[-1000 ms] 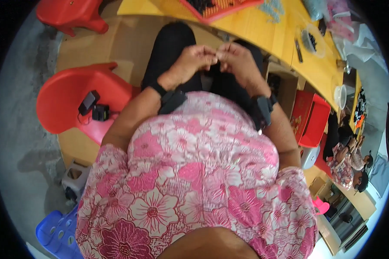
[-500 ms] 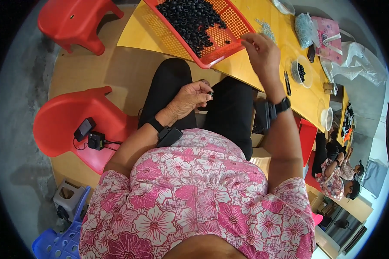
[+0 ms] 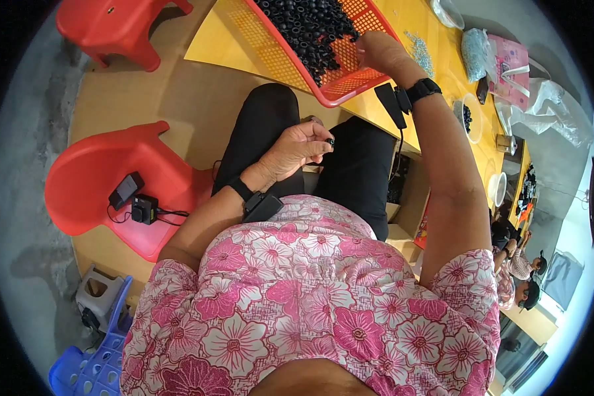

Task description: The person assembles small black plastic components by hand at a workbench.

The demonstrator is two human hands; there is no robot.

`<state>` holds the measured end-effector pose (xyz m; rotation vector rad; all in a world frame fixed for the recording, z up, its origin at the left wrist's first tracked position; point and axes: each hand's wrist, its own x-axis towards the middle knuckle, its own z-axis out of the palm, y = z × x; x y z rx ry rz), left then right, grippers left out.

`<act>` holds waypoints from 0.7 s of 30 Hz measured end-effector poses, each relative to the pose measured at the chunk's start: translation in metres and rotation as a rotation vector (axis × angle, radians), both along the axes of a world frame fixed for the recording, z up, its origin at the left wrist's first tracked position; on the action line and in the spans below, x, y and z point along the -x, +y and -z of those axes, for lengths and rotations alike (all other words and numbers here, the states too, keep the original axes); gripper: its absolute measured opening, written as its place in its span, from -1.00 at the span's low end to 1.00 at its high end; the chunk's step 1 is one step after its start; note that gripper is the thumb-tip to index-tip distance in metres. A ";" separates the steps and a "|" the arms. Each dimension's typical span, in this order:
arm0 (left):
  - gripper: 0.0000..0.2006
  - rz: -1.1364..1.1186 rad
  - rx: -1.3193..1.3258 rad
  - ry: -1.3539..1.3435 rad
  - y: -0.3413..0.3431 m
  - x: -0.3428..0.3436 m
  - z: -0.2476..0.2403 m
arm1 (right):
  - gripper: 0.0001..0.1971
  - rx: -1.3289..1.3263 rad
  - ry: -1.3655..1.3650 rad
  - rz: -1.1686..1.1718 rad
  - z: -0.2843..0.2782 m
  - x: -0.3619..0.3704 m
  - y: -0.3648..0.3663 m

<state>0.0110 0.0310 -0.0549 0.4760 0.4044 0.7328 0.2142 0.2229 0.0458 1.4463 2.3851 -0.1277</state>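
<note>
Over my lap, my left hand (image 3: 296, 150) is closed, pinching a small black ring-like part (image 3: 330, 140) between thumb and fingertips. My right hand (image 3: 384, 53) reaches over the far right side of a red plastic basket (image 3: 333, 99), its fingers bent down beside the loose black parts (image 3: 307, 26). What sits in those fingertips, if anything, is too small to make out. The parts are small, black and hollow, heaped mostly toward the left and far end of the basket.
The basket stands on a yellow table (image 3: 208, 46). Clear beads (image 3: 421, 56) and a clear tub (image 3: 470, 119) with black parts lie right of it. A red chair (image 3: 105, 175) holding black devices (image 3: 144, 208) stands at my left. Other people (image 3: 525, 280) sit far right.
My right hand has moved left and farther away, from above the basket's right rim to the heap of black parts. My left hand keeps its pinch, nearly still.
</note>
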 end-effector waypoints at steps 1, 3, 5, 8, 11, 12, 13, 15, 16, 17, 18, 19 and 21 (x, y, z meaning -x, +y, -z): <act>-0.84 -0.008 -0.002 -0.002 0.000 0.000 0.001 | -0.87 -0.007 0.014 -0.026 0.000 0.000 0.000; -0.83 -0.007 0.002 0.001 -0.001 0.000 0.002 | -0.87 -0.008 0.028 -0.055 0.001 0.001 -0.002; -0.82 -0.003 0.004 0.005 -0.002 0.001 0.004 | -0.87 -0.072 0.083 -0.043 0.001 0.000 -0.005; -0.82 -0.001 -0.007 0.011 -0.004 0.000 0.006 | -0.88 -0.130 0.091 -0.124 0.000 -0.004 -0.005; -0.83 0.012 0.027 -0.015 -0.004 0.002 0.009 | -0.86 -0.096 0.506 0.035 -0.019 -0.014 -0.017; -0.84 0.020 0.031 -0.008 -0.004 0.001 0.007 | -0.88 -0.055 0.747 0.108 -0.024 -0.019 -0.027; -0.85 0.012 -0.001 0.000 -0.003 0.000 0.006 | -0.92 0.080 1.139 0.204 -0.008 -0.042 -0.023; -0.85 -0.026 -0.011 -0.042 -0.006 0.010 0.008 | -0.91 0.163 1.405 0.316 -0.050 0.002 -0.077; -0.85 -0.015 -0.003 -0.031 -0.007 0.010 0.004 | -0.91 0.163 1.416 0.330 -0.053 -0.002 -0.102; -0.84 -0.004 -0.022 -0.065 -0.006 0.009 0.000 | -0.92 0.078 1.396 0.349 -0.053 -0.009 -0.122; -0.84 0.002 -0.044 -0.098 -0.006 0.008 -0.003 | -0.91 -0.006 1.376 0.363 -0.052 -0.013 -0.141; -0.84 0.012 -0.043 -0.086 -0.009 0.008 -0.006 | -0.87 0.055 1.450 0.338 -0.049 -0.010 -0.162; -0.83 0.038 -0.018 -0.136 -0.013 0.006 -0.012 | -0.85 0.177 1.561 0.548 -0.040 -0.008 -0.198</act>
